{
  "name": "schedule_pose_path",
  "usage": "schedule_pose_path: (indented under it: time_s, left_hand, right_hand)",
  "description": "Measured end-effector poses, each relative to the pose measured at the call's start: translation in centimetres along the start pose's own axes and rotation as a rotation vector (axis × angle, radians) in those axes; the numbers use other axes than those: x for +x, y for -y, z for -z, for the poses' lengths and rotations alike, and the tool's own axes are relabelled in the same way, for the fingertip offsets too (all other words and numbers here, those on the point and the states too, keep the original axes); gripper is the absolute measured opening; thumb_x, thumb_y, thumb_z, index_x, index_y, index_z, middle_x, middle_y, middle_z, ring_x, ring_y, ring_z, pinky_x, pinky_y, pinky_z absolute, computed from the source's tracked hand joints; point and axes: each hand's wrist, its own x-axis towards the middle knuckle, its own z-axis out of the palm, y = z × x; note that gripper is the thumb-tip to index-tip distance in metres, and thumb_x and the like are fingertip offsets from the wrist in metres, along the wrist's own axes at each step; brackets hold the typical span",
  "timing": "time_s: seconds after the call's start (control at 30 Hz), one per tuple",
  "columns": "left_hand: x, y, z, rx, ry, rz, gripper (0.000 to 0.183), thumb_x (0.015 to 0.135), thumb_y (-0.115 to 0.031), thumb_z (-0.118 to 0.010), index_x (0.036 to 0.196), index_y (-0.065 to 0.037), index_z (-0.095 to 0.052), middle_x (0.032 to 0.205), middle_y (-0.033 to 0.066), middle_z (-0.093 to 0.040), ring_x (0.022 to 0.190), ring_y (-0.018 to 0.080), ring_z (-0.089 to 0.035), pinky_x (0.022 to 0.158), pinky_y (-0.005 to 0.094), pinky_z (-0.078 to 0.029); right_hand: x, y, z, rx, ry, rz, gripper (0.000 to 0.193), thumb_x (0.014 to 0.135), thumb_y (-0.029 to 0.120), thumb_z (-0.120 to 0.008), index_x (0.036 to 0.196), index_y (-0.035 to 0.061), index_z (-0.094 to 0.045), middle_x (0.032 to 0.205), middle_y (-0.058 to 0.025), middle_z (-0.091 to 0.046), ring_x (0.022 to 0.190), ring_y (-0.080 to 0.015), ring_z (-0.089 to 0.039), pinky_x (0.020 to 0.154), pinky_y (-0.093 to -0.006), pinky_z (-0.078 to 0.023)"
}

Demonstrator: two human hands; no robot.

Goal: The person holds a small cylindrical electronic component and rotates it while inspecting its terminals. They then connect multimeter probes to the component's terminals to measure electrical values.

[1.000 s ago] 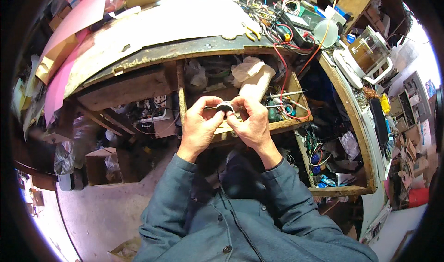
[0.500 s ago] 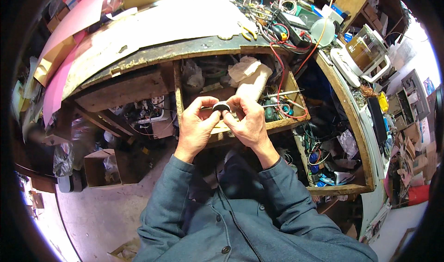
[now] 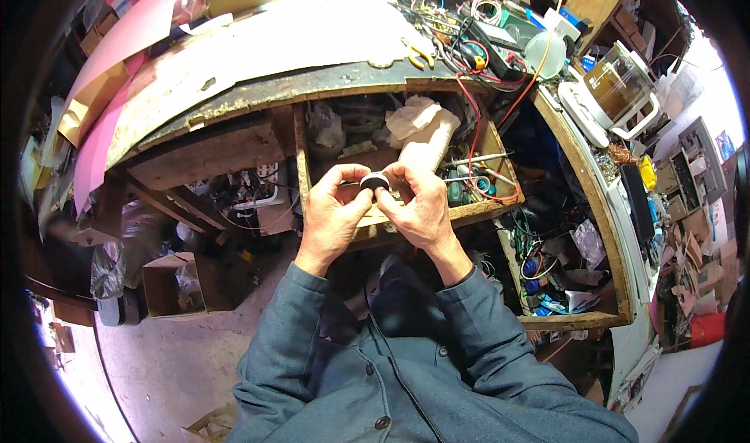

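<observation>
Between my two hands is a small round part (image 3: 375,182), black with a pale, silvery rim; it is too small to tell its exact kind. My left hand (image 3: 334,215) pinches its left side between thumb and bent forefinger. On the other side my right hand (image 3: 420,207) grips it the same way, the two thumbs nearly meeting on the near face. Both hands are held above the front of an open wooden drawer (image 3: 303,158). Inside that drawer lie a crumpled whitish paper roll (image 3: 431,140), a clear plastic bag (image 3: 325,126) and green-handled tools (image 3: 456,191).
A worktop with a white sheet (image 3: 305,37) runs across the back, with yellow-handled pliers (image 3: 420,55) near its edge. A meter with red leads (image 3: 495,40) and a glass coffee pot (image 3: 619,88) stand at the right. A cardboard box (image 3: 173,288) sits on the floor at left.
The small round part has tilted slightly between my fingertips, showing a little more of its black face. My hands and arms stay almost in place.
</observation>
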Motion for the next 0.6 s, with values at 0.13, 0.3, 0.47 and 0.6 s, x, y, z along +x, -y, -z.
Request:
schedule_pose_path:
  time_s: [0.13, 0.3, 0.47, 0.6]
  left_hand:
    - [-0.02, 0.2, 0.12, 0.012, 0.001, 0.013, 0.024, 0.099, 0.002, -0.072, 0.123, 0.0, -0.068, 0.114, 0.0051, -0.074, 0.101, 0.0129, -0.073, 0.089, 0.0276, -0.06]
    - [-0.01, 0.04, -0.04, -0.003, 0.011, -0.001, 0.023, 0.099, 0.002, -0.072, 0.122, 0.0, -0.067, 0.113, 0.0046, -0.074, 0.101, 0.0123, -0.073, 0.087, 0.0265, -0.059]
    - [-0.11, -0.31, -0.13, 0.0, 0.004, 0.009, 0.023, 0.1, 0.002, -0.072, 0.122, -0.001, -0.066, 0.112, 0.0043, -0.073, 0.101, 0.012, -0.072, 0.088, 0.0264, -0.059]
    - [-0.05, 0.0, -0.01, -0.007, 0.019, 0.015, 0.024, 0.1, 0.002, -0.072, 0.122, -0.001, -0.066, 0.113, 0.0043, -0.073, 0.102, 0.0122, -0.072, 0.089, 0.0268, -0.059]
  right_hand:
    - [-0.22, -0.24, -0.09, 0.01, 0.011, -0.019, 0.02, 0.085, 0.009, -0.081, 0.099, -0.0003, -0.071, 0.085, -0.0094, -0.072, 0.075, -0.0173, -0.07, 0.068, -0.0311, -0.056]
    - [-0.19, -0.39, -0.04, 0.014, 0.012, -0.021, 0.021, 0.084, 0.009, -0.081, 0.1, -0.0004, -0.07, 0.086, -0.0094, -0.072, 0.076, -0.0177, -0.07, 0.069, -0.0314, -0.056]
    - [-0.14, -0.42, -0.08, 0.012, 0.008, 0.006, 0.021, 0.084, 0.008, -0.081, 0.1, -0.0005, -0.07, 0.086, -0.0097, -0.071, 0.077, -0.0192, -0.071, 0.07, -0.0322, -0.057]
    - [-0.19, -0.36, -0.1, 0.017, 0.003, 0.004, 0.021, 0.084, 0.008, -0.08, 0.1, -0.0007, -0.07, 0.086, -0.0101, -0.071, 0.078, -0.0197, -0.071, 0.071, -0.0323, -0.057]
